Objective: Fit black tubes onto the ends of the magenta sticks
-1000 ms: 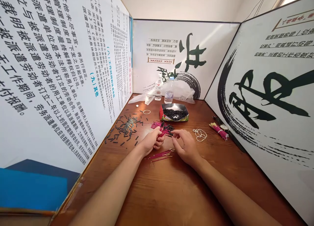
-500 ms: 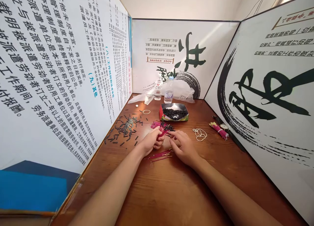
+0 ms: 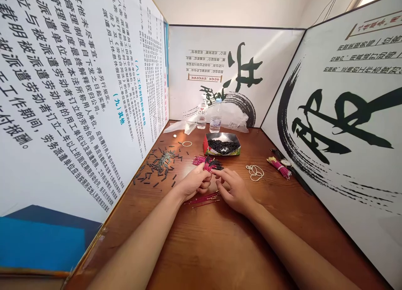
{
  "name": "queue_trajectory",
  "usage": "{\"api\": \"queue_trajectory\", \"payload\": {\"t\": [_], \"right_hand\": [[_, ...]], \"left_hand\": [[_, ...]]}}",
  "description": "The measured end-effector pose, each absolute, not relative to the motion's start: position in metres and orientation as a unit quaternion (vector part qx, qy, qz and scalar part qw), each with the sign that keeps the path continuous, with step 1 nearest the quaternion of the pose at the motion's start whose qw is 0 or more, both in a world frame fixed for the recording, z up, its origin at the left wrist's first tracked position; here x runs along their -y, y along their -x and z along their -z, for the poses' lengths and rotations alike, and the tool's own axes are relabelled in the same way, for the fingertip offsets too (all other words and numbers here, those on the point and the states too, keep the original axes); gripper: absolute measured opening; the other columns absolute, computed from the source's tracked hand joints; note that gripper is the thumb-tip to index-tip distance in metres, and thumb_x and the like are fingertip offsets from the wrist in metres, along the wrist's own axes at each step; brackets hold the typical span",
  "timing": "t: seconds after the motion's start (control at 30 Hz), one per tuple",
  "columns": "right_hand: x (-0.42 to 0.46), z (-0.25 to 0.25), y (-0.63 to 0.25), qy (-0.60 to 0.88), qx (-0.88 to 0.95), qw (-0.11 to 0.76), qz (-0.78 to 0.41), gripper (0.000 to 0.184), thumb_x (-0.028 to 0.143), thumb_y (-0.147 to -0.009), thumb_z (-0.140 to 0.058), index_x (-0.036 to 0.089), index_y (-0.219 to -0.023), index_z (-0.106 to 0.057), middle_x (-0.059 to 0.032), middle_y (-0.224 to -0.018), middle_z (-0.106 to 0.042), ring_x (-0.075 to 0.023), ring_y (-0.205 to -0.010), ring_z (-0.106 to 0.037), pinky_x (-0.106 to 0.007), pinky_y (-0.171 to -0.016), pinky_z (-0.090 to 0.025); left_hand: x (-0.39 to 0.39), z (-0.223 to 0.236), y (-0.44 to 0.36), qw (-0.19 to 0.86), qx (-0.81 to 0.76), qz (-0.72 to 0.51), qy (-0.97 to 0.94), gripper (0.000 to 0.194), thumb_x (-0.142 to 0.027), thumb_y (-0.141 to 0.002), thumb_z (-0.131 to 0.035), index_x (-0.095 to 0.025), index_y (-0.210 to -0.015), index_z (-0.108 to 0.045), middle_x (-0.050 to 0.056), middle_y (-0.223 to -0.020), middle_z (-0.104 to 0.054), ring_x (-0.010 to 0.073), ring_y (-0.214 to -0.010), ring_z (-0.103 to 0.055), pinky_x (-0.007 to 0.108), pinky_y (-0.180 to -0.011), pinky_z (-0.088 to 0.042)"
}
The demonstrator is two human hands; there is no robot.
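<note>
Several thin magenta wires (image 3: 207, 167) with black sleeves on their far ends are gripped in my left hand (image 3: 195, 183), its fingers wrapped round them. Close on the right is my right hand (image 3: 233, 190), fingers bent and thumb apart from the index finger. That index fingertip reaches the held wires; whether it presses on them I cannot tell. Loose magenta wires with bare, gold-coloured tips (image 3: 204, 200) lie on the table below both hands. Just beyond the hands rests a pile of magenta wires with black ends (image 3: 216, 163), partly hidden by the held bunch.
Small black tubes (image 3: 163, 162) are scattered at the left. A cut-down carton (image 3: 238, 149) of black pieces stands ahead, with two bottles (image 3: 215, 121) behind it. Rubber bands (image 3: 255, 172) and a tied wire bundle (image 3: 279, 168) lie right. Upright panels (image 3: 201, 38) enclose the table.
The wires in my left hand have tilted and bunched closer together near its fingertips. My right hand has shifted slightly left, its index fingertip now nearer the held wires.
</note>
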State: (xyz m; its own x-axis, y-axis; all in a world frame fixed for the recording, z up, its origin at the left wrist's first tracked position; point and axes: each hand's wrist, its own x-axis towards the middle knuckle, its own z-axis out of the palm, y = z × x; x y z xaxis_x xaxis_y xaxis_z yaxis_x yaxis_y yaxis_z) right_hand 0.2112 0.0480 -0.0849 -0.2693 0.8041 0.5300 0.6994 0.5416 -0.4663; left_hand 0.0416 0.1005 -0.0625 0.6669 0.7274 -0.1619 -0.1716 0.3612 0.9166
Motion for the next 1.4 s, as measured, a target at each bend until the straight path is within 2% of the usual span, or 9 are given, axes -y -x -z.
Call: {"api": "queue_trajectory", "payload": {"t": [0.47, 0.87, 1.13, 1.4], "right_hand": [[-0.0465, 0.0808, -0.2094, 0.474, 0.789, 0.383, -0.072, 0.038, 0.013, -0.088, -0.049, 0.022, -0.123, -0.056, -0.0037, -0.094, -0.063, -0.0182, -0.084, -0.058, -0.033, -0.08, -0.041], [-0.0465, 0.0828, -0.2091, 0.49, 0.781, 0.382, -0.067, 0.035, 0.015, -0.088, -0.05, 0.021, -0.123, -0.056, -0.0036, -0.096, -0.064, -0.0175, -0.083, -0.058, -0.033, -0.079, -0.042], [-0.0456, 0.0823, -0.2094, 0.495, 0.772, 0.393, -0.073, 0.036, 0.018, -0.088, -0.05, 0.021, -0.124, -0.054, -0.0045, -0.098, -0.066, -0.0165, -0.077, -0.058, -0.033, -0.077, -0.044], [-0.0458, 0.0832, -0.2093, 0.482, 0.777, 0.399, -0.072, 0.035, 0.018, -0.089, -0.049, 0.021, -0.123, -0.054, -0.0048, -0.097, -0.066, -0.0171, -0.077, -0.059, -0.034, -0.078, -0.044]], "left_hand": [[-0.1056, 0.0683, -0.0419, 0.789, -0.276, -0.291, -0.466, 0.013, -0.021, -0.081, -0.044, -0.02, -0.074, -0.033, -0.008, -0.06, -0.031, 0.0026, -0.041, -0.017, 0.016, -0.04, -0.01], [-0.1064, 0.0693, -0.0399, 0.781, -0.283, -0.305, -0.466, 0.019, -0.021, -0.079, -0.052, -0.022, -0.083, -0.033, -0.008, -0.062, -0.033, 0.0029, -0.042, -0.018, 0.017, -0.041, -0.008], [-0.1051, 0.0662, -0.0429, 0.765, -0.284, -0.324, -0.478, 0.02, -0.032, -0.086, -0.052, -0.021, -0.084, -0.036, -0.007, -0.065, -0.036, 0.0023, -0.042, -0.017, 0.017, -0.041, -0.008], [-0.1029, 0.0644, -0.043, 0.751, -0.291, -0.329, -0.493, 0.02, -0.027, -0.086, -0.051, -0.023, -0.087, -0.031, -0.009, -0.062, -0.035, 0.0024, -0.041, -0.016, 0.016, -0.042, -0.007]]}}
